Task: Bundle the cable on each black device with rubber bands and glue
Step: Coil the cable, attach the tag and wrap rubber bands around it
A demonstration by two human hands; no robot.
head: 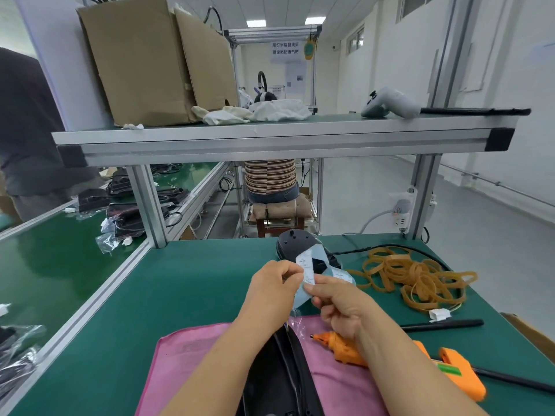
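L hand (271, 291) & R hand (341, 309) are both raised over the table (180, 280). Thumb + fingertips of each pinch a small label (307, 267) on pale backing, so neither hand is free.

The device (276, 364) lies below the hands, on the pink cloth (192, 355), between my forearms. Its long axis runs straight away from me, w/ a thin cable (289, 352) along it. Either hand reaches it by dropping down & back toward me.

The bands (414, 277) sit in a heap off to the right and a bit further out, so they're nearer the R hand. The glue gun (345, 346) is just under my R wrist, nozzle pointing left at the device.

My guess: the label gets dealt w/ first, then R goes for a band.
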